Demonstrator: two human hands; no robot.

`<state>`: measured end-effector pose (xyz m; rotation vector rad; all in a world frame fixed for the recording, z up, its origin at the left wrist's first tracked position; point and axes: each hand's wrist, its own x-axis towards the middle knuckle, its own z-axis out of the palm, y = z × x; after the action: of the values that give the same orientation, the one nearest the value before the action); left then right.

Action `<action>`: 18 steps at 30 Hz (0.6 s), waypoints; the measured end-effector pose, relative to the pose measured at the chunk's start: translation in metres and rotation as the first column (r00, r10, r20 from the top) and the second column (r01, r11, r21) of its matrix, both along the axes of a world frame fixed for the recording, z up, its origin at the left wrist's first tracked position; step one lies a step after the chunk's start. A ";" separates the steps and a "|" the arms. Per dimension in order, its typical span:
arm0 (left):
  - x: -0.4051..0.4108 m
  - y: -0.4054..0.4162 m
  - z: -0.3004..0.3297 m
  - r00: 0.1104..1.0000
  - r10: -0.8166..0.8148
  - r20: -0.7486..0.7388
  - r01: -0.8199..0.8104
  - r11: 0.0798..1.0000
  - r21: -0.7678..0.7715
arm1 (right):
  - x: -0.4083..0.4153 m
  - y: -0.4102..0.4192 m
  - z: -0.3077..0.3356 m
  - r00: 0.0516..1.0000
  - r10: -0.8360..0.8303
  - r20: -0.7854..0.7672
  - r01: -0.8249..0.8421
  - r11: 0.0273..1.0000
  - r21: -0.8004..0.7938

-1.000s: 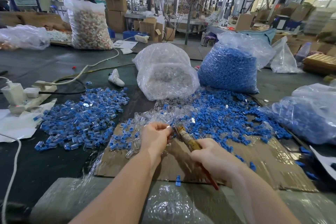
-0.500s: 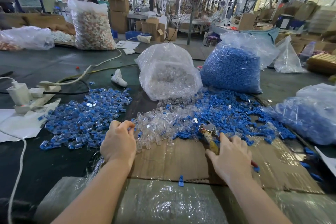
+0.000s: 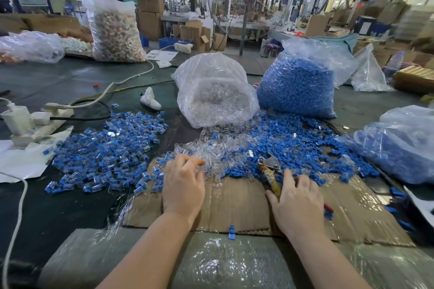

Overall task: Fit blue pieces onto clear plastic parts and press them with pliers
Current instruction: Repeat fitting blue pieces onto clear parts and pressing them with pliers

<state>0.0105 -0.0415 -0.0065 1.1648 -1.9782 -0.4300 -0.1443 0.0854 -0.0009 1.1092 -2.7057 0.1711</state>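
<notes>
My left hand (image 3: pixel 183 185) lies palm down on the cardboard sheet (image 3: pixel 237 204). Its loosely bent fingertips touch the near edge of the loose clear plastic parts (image 3: pixel 218 148). My right hand (image 3: pixel 298 202) rests flat over the pliers (image 3: pixel 270 164), which lie on the cardboard with their metal jaws pointing away from me. Its fingers reach to the scattered blue pieces (image 3: pixel 293 145). A heap of fitted blue-and-clear parts (image 3: pixel 110 148) lies to the left. One blue piece (image 3: pixel 231 232) sits alone near the cardboard's front edge.
An open bag of clear parts (image 3: pixel 216 98) and a bag of blue pieces (image 3: pixel 298 87) stand behind the piles. Another bag of blue parts (image 3: pixel 404 148) lies at the right. A power strip (image 3: pixel 35 122) with cables and white paper is at the left. A person works behind a far bag.
A second ago both hands held a part and the pliers together. The pliers went down on the cardboard. My left hand swung to the fitted heap, then back right to the clear parts.
</notes>
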 end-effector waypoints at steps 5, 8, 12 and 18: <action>-0.019 0.010 -0.011 0.990 -0.064 0.127 0.065 0.998 -0.005 | 0.002 0.002 0.004 1.000 -0.018 0.010 0.018 0.999 0.029; -0.025 0.013 -0.015 0.974 -0.063 0.218 0.066 0.998 -0.007 | 0.010 0.002 0.009 0.999 -0.032 -0.039 0.033 0.999 0.028; -0.027 0.014 -0.018 0.949 -0.104 0.299 0.107 0.994 0.007 | 0.018 -0.005 0.006 0.964 0.168 -0.206 -0.222 0.935 -0.277; -0.024 0.017 -0.019 0.960 -0.202 0.195 0.206 0.979 -0.002 | 0.032 -0.029 0.006 0.932 0.333 -0.142 -0.356 0.915 -0.192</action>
<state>-0.0139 -0.0249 -0.0252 1.0247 -2.2794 -0.4105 -0.1119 0.0565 0.0055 1.4714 -2.3111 0.4362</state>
